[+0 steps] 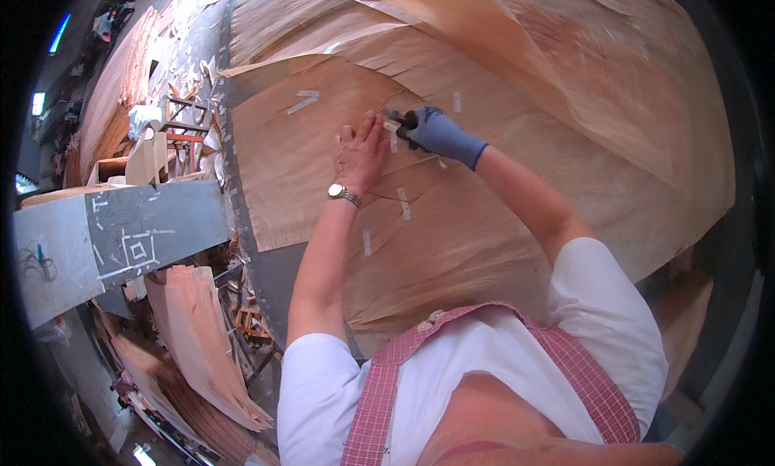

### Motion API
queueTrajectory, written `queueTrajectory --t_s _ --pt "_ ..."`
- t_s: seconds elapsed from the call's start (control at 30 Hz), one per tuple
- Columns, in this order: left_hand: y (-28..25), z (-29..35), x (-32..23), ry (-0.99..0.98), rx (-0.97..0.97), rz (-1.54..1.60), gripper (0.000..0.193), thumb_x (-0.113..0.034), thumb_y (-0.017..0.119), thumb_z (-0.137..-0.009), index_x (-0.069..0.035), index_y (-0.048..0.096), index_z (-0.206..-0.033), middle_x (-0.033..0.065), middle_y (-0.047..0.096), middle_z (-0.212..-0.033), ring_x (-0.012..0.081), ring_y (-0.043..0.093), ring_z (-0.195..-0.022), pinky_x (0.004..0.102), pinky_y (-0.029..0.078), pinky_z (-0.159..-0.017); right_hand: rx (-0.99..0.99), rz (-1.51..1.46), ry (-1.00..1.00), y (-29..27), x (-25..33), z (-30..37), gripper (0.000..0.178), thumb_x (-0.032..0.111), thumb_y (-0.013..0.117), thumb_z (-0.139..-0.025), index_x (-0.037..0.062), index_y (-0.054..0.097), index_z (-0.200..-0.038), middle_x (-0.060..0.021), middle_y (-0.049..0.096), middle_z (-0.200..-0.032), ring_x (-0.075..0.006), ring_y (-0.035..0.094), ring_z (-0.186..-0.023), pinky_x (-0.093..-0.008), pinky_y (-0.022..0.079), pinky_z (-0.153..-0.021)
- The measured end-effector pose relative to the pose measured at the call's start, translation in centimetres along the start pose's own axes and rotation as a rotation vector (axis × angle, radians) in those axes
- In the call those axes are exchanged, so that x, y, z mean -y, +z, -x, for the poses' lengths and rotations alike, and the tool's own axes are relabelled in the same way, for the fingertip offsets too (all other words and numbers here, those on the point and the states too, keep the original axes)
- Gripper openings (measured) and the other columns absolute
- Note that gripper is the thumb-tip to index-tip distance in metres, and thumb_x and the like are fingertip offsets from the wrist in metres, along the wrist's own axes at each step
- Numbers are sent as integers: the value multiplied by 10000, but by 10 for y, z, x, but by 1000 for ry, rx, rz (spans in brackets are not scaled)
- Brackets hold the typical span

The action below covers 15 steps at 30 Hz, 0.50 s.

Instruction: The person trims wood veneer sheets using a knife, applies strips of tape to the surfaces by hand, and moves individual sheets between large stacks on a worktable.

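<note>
My left hand (362,154), bare and with a watch (343,193) on its wrist, presses flat on a thin brown wood veneer sheet (282,171). Its fingers are stretched out, their tips near a seam between two sheets. Just to the right, my right hand (432,131) wears a blue glove with dark fingers. Closed, it grips a small dark tool with a metallic tip (393,115); the exact kind is hard to make out. Close under that hand lies a pale tape strip (393,139). Other strips of tape (404,204) cross or lie near the seams.
Large loose veneer sheets (597,79) with wavy edges cover the far and right side of the table. At left stand a grey board (161,224) with tape on it and a stack of veneer (198,337). Scraps and a metal frame (186,123) lie beyond the table's left edge.
</note>
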<state>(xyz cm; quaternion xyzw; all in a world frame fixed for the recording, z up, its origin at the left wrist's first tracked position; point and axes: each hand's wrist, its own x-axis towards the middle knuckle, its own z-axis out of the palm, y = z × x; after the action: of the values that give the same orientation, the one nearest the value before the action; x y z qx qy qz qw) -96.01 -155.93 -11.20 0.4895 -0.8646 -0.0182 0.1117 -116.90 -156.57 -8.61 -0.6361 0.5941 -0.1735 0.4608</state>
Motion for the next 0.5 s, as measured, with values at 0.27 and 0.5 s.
queueTrajectory --t_s 0.27,0.5 --pt "-6 -14 2 28 -35 17 407 -287 610 -867 -145 597 -1249 47 578 -1314 274 546 -1007 402 426 -843 -53 -164 -98 -76 15 -19 262 316 618 -909 77 677 -998 -26 647 -725 -93 596 -643 -261 485 -583" --pt "16 -61 -24 -146 -180 123 512 -254 609 -838 -104 527 -1320 76 517 -1381 300 517 -1119 461 384 -919 165 -217 -66 -84 -62 -98 253 311 663 -809 59 666 -820 -26 612 -672 -118 475 -554 -292 367 -492"
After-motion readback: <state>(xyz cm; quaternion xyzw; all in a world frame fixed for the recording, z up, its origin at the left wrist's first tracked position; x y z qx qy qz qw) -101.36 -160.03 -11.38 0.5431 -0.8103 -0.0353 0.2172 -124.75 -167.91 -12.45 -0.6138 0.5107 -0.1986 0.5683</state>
